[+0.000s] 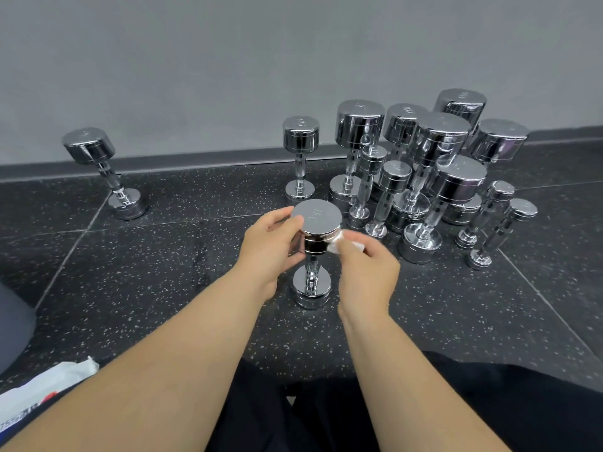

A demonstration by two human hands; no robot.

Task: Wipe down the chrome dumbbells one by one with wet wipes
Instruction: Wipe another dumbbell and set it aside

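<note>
Head view: nearest, a wet-wipe pack (45, 383) is seen at the near left edge of the speckled floor (163, 272). Mid-floor, a chrome dumbbell (316, 246) is stood on end. Its upper head is gripped by the curled fingers of the left hand (270, 246), while a white wet wipe (339, 244) is pinched against its side by the right hand (368, 269). The polished steel is judged heavy, rigid and slick when wet, so the knurled handle (311, 267) is best gripped. Further dumbbells (434, 164) are clustered at the floor's wall edge.
</note>
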